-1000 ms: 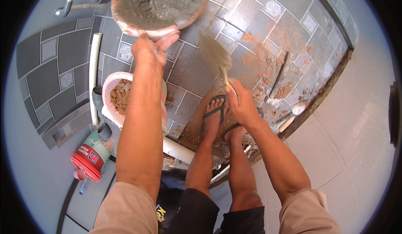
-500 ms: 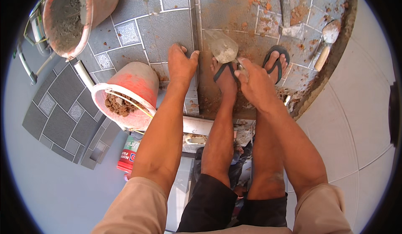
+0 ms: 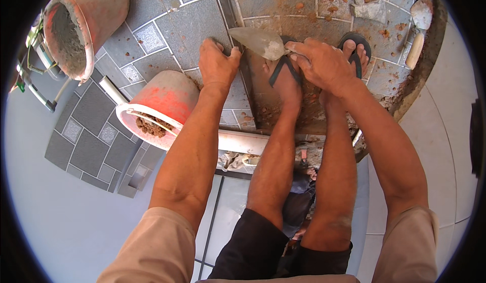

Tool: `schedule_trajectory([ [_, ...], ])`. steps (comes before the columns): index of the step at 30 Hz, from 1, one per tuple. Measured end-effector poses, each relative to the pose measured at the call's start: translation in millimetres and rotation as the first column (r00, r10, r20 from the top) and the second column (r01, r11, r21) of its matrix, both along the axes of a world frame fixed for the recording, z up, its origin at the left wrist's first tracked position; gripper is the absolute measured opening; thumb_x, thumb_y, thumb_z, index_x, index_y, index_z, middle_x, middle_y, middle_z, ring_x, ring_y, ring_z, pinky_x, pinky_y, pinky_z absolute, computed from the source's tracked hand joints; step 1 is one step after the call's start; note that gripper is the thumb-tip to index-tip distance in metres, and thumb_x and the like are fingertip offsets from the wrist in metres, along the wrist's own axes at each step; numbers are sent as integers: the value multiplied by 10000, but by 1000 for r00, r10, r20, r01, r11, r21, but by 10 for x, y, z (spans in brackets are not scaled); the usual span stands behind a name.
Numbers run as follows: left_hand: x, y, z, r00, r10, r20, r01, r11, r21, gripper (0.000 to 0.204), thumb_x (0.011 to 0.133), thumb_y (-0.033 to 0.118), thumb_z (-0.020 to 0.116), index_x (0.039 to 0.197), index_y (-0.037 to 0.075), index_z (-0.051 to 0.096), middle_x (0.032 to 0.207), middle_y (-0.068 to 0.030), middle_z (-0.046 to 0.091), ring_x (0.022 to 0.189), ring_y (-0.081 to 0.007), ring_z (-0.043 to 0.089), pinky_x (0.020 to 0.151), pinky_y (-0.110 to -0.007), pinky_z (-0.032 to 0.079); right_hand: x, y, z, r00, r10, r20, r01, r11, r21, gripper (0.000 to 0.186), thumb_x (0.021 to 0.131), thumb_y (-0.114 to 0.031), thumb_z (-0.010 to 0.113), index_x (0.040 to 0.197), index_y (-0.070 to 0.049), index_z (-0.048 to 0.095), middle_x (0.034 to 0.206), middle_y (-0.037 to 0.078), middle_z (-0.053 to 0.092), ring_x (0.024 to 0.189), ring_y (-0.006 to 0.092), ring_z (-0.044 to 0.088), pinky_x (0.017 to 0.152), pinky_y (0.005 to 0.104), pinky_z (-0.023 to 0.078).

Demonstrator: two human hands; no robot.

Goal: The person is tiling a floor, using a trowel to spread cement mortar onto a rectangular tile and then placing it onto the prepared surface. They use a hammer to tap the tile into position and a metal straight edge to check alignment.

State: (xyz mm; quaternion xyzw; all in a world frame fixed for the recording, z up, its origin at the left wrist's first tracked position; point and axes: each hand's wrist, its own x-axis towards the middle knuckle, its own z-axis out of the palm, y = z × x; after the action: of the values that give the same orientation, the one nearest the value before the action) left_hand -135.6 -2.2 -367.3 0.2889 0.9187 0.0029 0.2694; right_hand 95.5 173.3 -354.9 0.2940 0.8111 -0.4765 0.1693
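Note:
My right hand (image 3: 328, 65) is closed round the handle of a pointed trowel (image 3: 260, 42). Its blade points left, with the tip by a long dark metal bar (image 3: 237, 55), and grey mortar sticks near its heel. Just left of the bar, on the grey floor tiles (image 3: 190, 30), is my left hand (image 3: 218, 64). Its fingers are curled, with the thumb beside the bar; what they grip, if anything, is hidden. My flip-flops (image 3: 286, 73) stand on the dirt-covered tiles right of the bar, close below the trowel.
A bucket of grey mortar (image 3: 88, 55) lies tilted at the upper left. Nearer is a reddish bucket (image 3: 169, 93) with brown, crumbly material inside. A hammer-like tool (image 3: 368, 11) and a second trowel (image 3: 416, 48) lie at the upper right, near the broken tile edge (image 3: 405, 98).
The trowel's blade has swung left and flatter, bringing its tip close to the bar and my left hand. My right hand has lifted away slightly. The whole view has shifted a little.

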Motion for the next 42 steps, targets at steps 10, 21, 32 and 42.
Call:
schedule_trajectory([
  [10,-36,-17,30,997,-52,59,51,999,16,513,788,339,888,1006,-30,608,996,-257,679,960,-448,676,868,-490,542,-211,418,59,976,215,14,-215,976,14,316,1001,-261,629,1272,-152,749,1107,219,748,1047,455,721,928,553,576],
  [21,-113,-58,88,989,-18,145,24,999,-36,444,774,275,857,1011,4,598,1037,-226,651,1035,-436,647,925,-496,531,-135,-176,909,946,93,312,-27,978,-209,326,1029,-200,632,1341,-157,717,1069,250,707,1000,457,722,889,565,574],
  [32,-31,-46,-17,998,-26,52,28,999,-39,504,750,324,858,1031,-23,624,1058,-234,681,1009,-429,676,916,-485,547,124,-505,526,840,477,258,-388,861,-330,303,985,-138,628,1251,-116,772,1158,208,732,1088,410,730,940,525,577],
  [42,312,-372,178,980,76,184,-87,995,53,475,925,380,843,1019,-47,657,968,-212,718,841,-303,722,687,-411,569,161,-551,783,836,395,381,-248,891,-380,341,978,-106,602,1288,-88,743,1217,247,722,1145,426,710,980,531,560],
])
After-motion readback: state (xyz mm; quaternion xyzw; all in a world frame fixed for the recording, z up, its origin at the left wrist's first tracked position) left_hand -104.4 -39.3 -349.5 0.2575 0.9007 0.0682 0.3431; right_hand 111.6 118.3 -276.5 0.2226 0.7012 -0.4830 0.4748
